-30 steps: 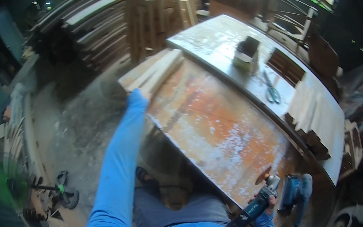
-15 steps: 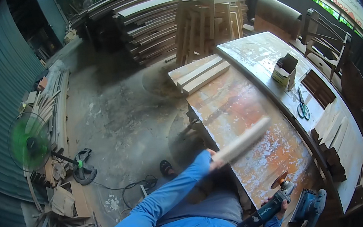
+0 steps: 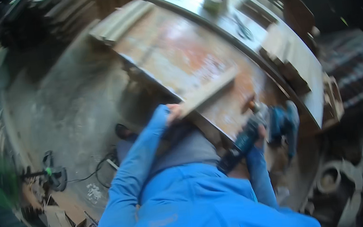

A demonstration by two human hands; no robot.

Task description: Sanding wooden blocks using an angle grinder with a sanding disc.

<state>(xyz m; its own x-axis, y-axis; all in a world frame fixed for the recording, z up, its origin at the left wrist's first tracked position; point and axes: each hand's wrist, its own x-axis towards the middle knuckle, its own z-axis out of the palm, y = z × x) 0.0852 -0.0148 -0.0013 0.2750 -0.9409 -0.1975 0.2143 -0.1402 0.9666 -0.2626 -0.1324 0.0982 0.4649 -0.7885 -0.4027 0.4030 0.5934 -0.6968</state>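
Fingers of our left hand (image 3: 173, 113) clamp a wood strip (image 3: 209, 92) over the tabletop (image 3: 174, 55); we should brace it well clear of the grinder (image 3: 242, 143) our right hand (image 3: 261, 133) grips.

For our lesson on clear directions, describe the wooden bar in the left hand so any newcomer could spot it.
Find the orange-and-white stained table slanting across the picture's middle. At its near edge, the left hand grips one end of a pale, straight wooden bar reaching over the table. Pale pieces also lie at the table's far end, but only this bar is held.
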